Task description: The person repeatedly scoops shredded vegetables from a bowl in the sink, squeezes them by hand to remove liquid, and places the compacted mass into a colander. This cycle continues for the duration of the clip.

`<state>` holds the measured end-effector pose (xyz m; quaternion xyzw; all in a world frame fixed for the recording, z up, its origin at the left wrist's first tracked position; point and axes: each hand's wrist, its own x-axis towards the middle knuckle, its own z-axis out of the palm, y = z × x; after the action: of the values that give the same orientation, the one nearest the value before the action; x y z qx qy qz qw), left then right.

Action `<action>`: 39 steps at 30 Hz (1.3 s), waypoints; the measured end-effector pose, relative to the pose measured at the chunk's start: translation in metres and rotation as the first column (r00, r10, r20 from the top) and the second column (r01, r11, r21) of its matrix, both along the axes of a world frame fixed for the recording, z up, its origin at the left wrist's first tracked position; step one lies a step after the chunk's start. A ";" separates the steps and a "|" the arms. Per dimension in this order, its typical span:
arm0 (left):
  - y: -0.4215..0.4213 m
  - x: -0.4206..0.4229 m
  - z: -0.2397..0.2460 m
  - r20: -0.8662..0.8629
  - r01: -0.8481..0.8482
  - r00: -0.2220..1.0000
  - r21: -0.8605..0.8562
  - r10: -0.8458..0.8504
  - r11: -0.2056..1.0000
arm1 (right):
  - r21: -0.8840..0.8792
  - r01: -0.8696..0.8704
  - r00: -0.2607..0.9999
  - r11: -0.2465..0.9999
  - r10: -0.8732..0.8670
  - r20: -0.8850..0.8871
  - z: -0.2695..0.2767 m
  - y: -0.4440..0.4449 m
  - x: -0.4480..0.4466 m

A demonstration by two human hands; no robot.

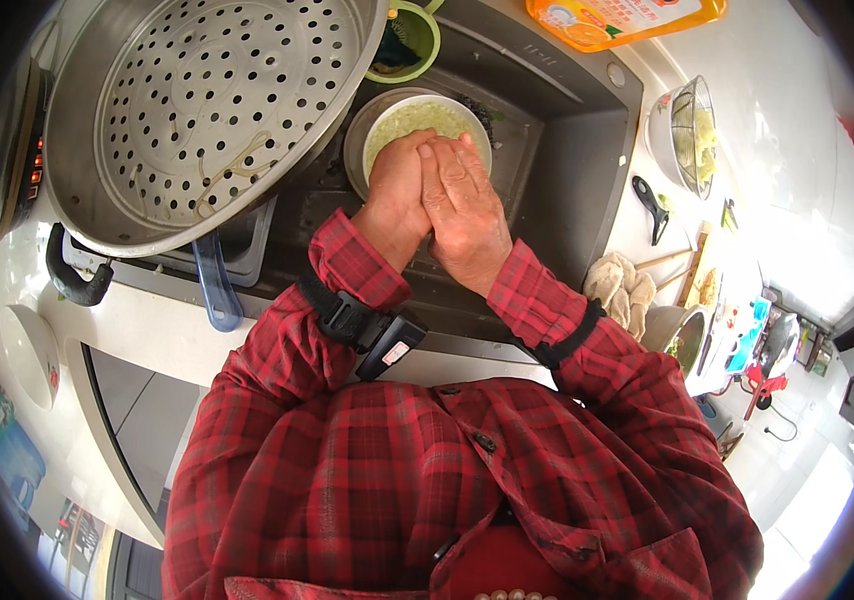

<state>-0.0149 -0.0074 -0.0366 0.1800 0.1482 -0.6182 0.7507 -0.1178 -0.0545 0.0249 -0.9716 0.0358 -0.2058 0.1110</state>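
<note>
Over a white bowl [481, 127] in the sink, my left hand [395, 201] and my right hand [468, 214] are pressed together. The right fingers lie across the left hand. Whatever may be between the palms is hidden. Pale green, cloudy liquid or mash with small bits [427, 118] fills much of the bowl; my hands cover its near part. Beneath the bowl, a round metal dish [356, 142] shows at the left.
A large perforated steamer pot [224, 97] overhangs the sink [573, 150] on the left. Behind the bowl stands a green plastic cup [427, 56]. A detergent bottle [626, 22], a wire strainer [689, 139], a black-handled peeler [650, 210] and gloves [618, 289] lie around the right side.
</note>
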 end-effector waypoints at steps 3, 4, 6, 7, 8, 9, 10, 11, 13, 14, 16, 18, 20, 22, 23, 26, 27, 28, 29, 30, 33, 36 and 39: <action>0.001 -0.002 0.000 0.013 -0.020 1.000 -0.042 0.020 0.999 | 0.006 -0.001 1.000 1.000 0.001 0.003 -0.001 0.000 0.000; 0.001 -0.002 0.000 0.017 -0.008 1.000 0.000 0.008 1.000 | 0.012 0.000 1.000 1.000 0.000 0.009 -0.002 0.000 0.000; 0.000 -0.002 -0.001 0.004 -0.011 1.000 0.005 0.010 1.000 | 0.026 0.001 1.000 1.000 -0.001 0.015 -0.002 0.000 0.000; 0.000 -0.002 -0.002 0.022 -0.014 1.000 0.002 0.014 1.000 | 0.034 0.001 1.000 0.999 -0.002 0.014 -0.003 0.001 0.000; 0.000 -0.002 -0.003 0.025 -0.023 0.999 -0.010 0.024 1.000 | 0.042 0.003 1.000 0.999 -0.003 0.011 -0.003 0.001 0.000; 0.000 -0.002 -0.003 0.012 -0.031 0.999 0.012 0.030 0.999 | 0.047 0.005 1.000 0.999 -0.006 0.010 -0.003 0.002 0.000; 0.001 -0.003 -0.003 0.049 -0.053 0.997 -0.002 0.053 0.999 | 0.052 0.008 1.000 0.999 -0.008 0.008 -0.003 0.002 0.000; 0.001 -0.005 -0.003 0.070 -0.073 0.995 0.017 0.072 0.997 | 0.056 0.011 1.000 0.998 -0.011 0.005 -0.004 0.002 0.000; 0.002 -0.006 -0.004 0.078 -0.094 0.993 0.013 0.093 0.995 | 0.054 0.012 1.000 0.998 -0.012 0.006 -0.004 0.003 0.000; 0.002 -0.005 -0.004 0.065 -0.094 0.993 -0.008 0.095 0.996 | 0.055 0.013 1.000 0.998 -0.013 0.006 -0.004 0.004 0.000; 0.003 -0.005 -0.003 0.062 -0.093 0.994 -0.025 0.094 0.995 | 0.047 0.012 1.000 0.999 -0.013 0.005 -0.004 0.004 0.001; 0.003 -0.004 -0.001 0.060 -0.091 0.994 -0.021 0.092 0.996 | 0.043 0.016 1.000 0.999 -0.016 0.000 -0.003 0.004 0.001; 0.004 -0.003 0.002 0.094 -0.070 0.993 -0.015 0.071 0.997 | 0.043 0.025 1.000 0.999 -0.025 -0.014 -0.002 0.005 0.000; 0.004 -0.003 0.007 0.109 -0.074 0.992 0.023 0.071 0.997 | 0.049 0.022 1.000 0.999 -0.022 -0.009 -0.001 0.005 0.000; 0.003 -0.004 0.010 0.118 -0.088 0.990 0.060 0.081 0.994 | 0.054 0.024 1.000 0.998 -0.023 -0.016 -0.001 0.005 0.000; 0.002 -0.005 0.014 0.149 -0.102 0.985 0.109 0.085 0.989 | 0.049 0.011 1.000 0.999 -0.011 -0.004 -0.002 0.004 0.001; 0.003 -0.005 0.015 0.143 -0.107 0.985 0.088 0.094 0.990 | 0.055 0.009 1.000 0.998 -0.010 0.010 -0.002 0.004 0.001; 0.003 -0.005 0.015 0.164 -0.095 0.984 0.109 0.076 0.989 | 0.066 0.010 1.000 0.998 -0.011 0.017 -0.003 0.004 0.001; 0.003 -0.005 0.015 0.168 -0.089 0.983 0.104 0.070 0.991 | 0.084 0.010 1.000 0.996 -0.013 0.028 -0.003 0.004 0.001; 0.003 -0.004 0.015 0.147 -0.082 0.987 0.099 0.067 0.992 | 0.067 0.011 1.000 0.998 -0.012 0.013 -0.003 0.004 0.001; 0.003 -0.004 0.015 0.158 -0.083 0.985 0.095 0.067 0.992 | 0.050 0.011 1.000 0.999 -0.011 -0.002 -0.002 0.004 0.000; 0.002 -0.005 0.018 0.121 -0.110 0.988 0.125 0.095 0.986 | 0.048 0.013 1.000 0.999 -0.013 0.006 -0.001 0.004 0.001; 0.001 -0.005 0.017 0.133 -0.109 0.987 0.119 0.093 0.987 | 0.033 0.007 1.000 0.999 -0.007 0.020 -0.001 0.003 0.002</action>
<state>-0.0203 -0.0064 -0.0191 0.2582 0.1478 -0.5561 0.7761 -0.1159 -0.0515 0.0237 -0.9675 0.0415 -0.2152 0.1264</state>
